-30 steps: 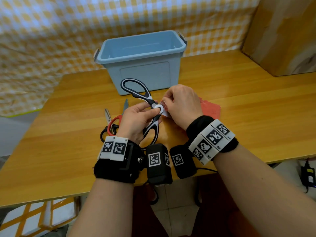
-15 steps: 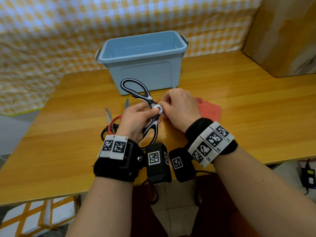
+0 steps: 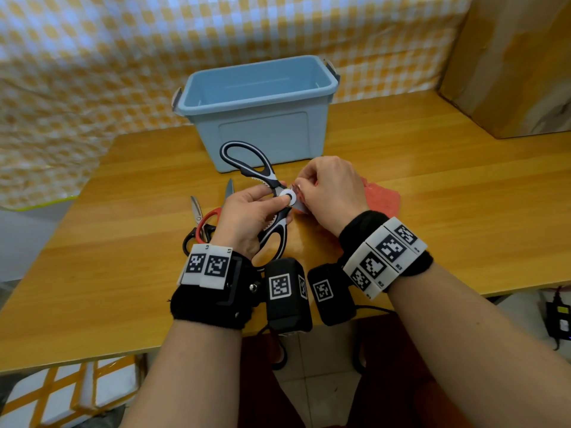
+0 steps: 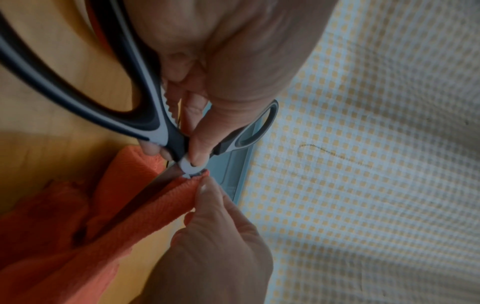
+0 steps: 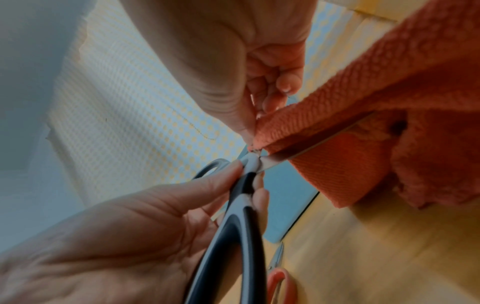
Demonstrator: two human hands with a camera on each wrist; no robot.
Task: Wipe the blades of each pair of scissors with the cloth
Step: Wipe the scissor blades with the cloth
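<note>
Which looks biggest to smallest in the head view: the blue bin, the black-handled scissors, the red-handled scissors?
1. Blue bin, by far the largest.
2. Black-handled scissors, held by the left hand; blades hidden in the orange cloth.
3. Red-handled scissors, partly hidden behind that hand, so their full size is unsure.

Blue bin (image 3: 262, 131), wood table (image 3: 432, 193), cardboard box (image 3: 509, 66).

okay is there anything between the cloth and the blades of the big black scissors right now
Nothing visible does. The right hand pinches the orange cloth folded right around the blade beside the pivot, while the left hand holds the black scissors near the pivot, clear of the blade.
</note>
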